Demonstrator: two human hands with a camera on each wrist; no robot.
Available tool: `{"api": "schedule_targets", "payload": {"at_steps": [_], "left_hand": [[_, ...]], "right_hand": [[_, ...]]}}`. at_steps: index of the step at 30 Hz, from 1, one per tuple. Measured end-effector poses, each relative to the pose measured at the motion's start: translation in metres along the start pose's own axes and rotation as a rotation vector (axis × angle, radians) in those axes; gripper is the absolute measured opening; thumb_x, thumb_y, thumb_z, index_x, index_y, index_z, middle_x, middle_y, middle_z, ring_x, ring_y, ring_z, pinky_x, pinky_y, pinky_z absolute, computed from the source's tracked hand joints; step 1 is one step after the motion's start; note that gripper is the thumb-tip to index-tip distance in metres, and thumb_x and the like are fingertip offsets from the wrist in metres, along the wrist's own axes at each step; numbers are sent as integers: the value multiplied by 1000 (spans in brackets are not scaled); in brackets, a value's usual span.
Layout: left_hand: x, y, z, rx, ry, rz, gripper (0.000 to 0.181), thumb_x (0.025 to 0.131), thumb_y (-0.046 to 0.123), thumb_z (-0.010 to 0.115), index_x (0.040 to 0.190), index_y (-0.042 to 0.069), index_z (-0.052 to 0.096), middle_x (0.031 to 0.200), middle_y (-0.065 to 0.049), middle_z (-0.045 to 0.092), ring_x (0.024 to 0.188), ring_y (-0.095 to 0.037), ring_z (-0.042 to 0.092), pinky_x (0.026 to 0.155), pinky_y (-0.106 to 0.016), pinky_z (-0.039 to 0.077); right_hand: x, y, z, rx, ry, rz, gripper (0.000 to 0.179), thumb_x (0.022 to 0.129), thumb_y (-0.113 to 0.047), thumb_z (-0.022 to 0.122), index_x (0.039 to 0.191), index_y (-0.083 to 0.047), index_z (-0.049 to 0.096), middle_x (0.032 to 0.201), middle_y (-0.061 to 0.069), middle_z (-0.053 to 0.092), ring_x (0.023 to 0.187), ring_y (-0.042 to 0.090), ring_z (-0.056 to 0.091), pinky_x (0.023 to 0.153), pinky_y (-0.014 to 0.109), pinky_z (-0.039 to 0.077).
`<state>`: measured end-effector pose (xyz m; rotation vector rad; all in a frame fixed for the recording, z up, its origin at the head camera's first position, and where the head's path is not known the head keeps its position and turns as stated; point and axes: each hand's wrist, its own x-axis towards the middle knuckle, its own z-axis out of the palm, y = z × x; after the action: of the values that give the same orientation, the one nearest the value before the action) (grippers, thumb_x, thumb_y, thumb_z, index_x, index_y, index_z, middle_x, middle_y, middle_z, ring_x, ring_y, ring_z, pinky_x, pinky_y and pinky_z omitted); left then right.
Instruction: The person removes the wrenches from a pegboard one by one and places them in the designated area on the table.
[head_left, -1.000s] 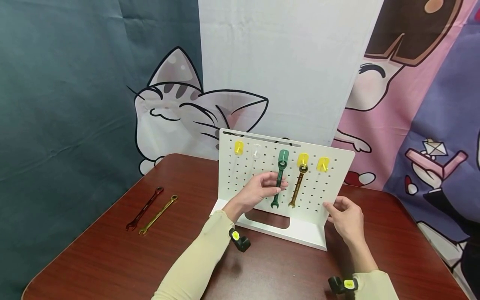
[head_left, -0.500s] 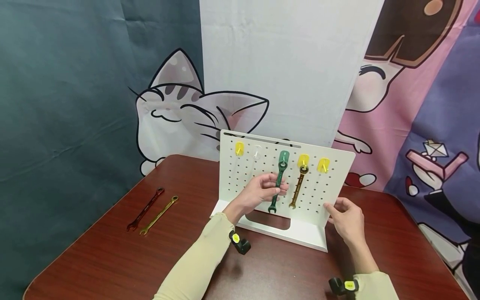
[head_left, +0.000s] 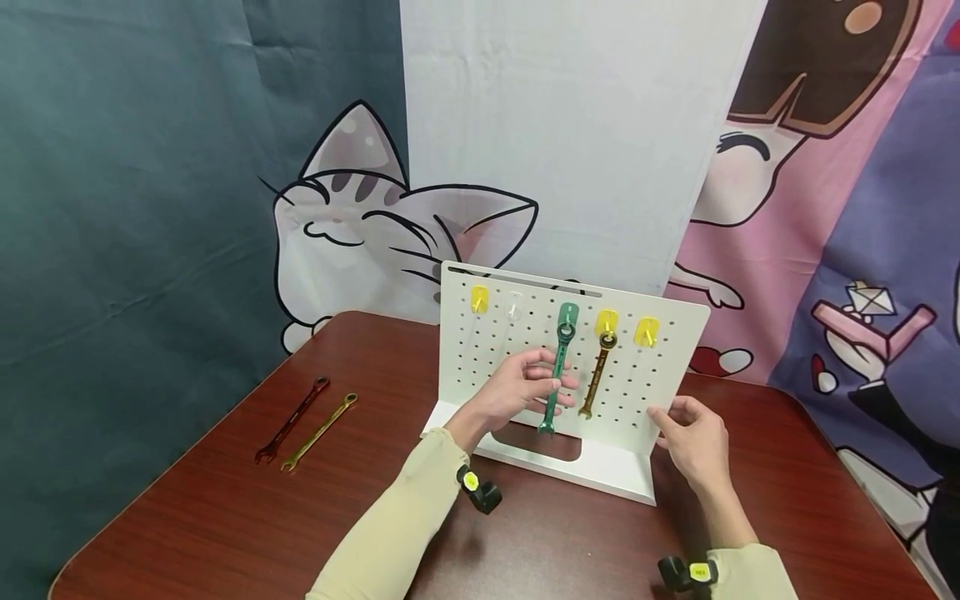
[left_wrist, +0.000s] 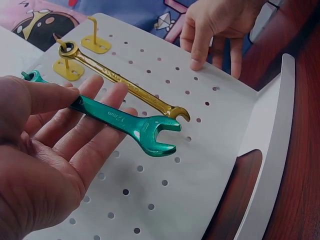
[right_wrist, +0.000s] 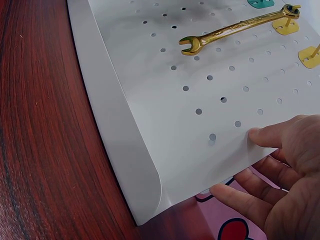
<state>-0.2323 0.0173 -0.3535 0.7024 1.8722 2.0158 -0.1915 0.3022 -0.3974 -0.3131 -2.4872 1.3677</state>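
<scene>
A green combination wrench [head_left: 559, 367], stamped 12mm, hangs down in front of the white pegboard [head_left: 450, 333]. My left hand [head_left: 510, 390] pinches its shaft, thumb on the near side and fingers behind. The ring end overlaps the green hook [head_left: 568, 312] in the head view; the open end [left_wrist: 159, 136] tips away from the board. My right hand [head_left: 694, 440] grips the board's right edge, its thumb [right_wrist: 267, 136] on the front face and the other fingers behind. Beside the green wrench, a gold wrench [head_left: 596, 379] hangs from a yellow hook [head_left: 606, 318].
A red wrench [head_left: 291, 421] and a yellow-gold wrench [head_left: 321, 432] lie on the left of the brown table [head_left: 225, 517]. Yellow hooks at the far left [head_left: 479, 298] and far right [head_left: 647, 332] carry nothing, as does a clear hook [head_left: 515, 305]. A printed curtain hangs behind.
The green wrench's open end has dropped lower and swung out from the board, while its ring end stays at the green hook. My right hand holds still.
</scene>
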Motion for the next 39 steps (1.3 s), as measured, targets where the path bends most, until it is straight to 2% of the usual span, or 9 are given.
{"api": "schedule_targets", "payload": {"at_steps": [9,15,22,30,35,39], "left_hand": [[-5,6,1,1,-30,-8,32,106,-1,58,137,-9,55,129,-29,71,90,-16,80,87,-50,65],[-7,10,2,0,-42,-14,34,106,0,57,139,-8,53,129,-31,70,85,-12,79,81,-42,67],[-10,16,4,-2,-43,-29,37,107,3,58,141,-9,51,131,-31,69,84,-11,79,81,-42,67],[-9,19,5,-19,-39,-25,37,106,3,60,140,-9,52,127,-28,72,85,-16,80,84,-48,66],[-10,22,5,-5,-45,-18,36,106,4,60,140,-9,53,128,-29,72,89,-19,81,82,-45,67],[-12,23,5,-3,-56,-19,37,107,4,60,141,-8,52,131,-30,70,88,-16,81,82,-43,67]], "right_hand": [[0,0,0,4,-3,2,38,100,-23,74,127,3,65,119,29,69,90,30,74,72,31,66],[1,1,0,2,-7,1,39,100,-24,74,127,3,65,119,29,69,90,30,74,71,30,66],[0,0,1,6,12,1,35,99,-21,75,125,2,67,117,27,71,91,30,74,67,25,65],[0,0,1,4,13,-3,35,99,-21,75,124,2,68,115,25,72,88,27,74,69,28,65],[0,0,0,2,12,-4,35,100,-21,74,125,2,67,115,26,71,90,30,74,69,28,66],[-1,0,0,1,7,-1,35,100,-20,74,125,2,67,116,27,71,91,31,74,70,28,66]]}}
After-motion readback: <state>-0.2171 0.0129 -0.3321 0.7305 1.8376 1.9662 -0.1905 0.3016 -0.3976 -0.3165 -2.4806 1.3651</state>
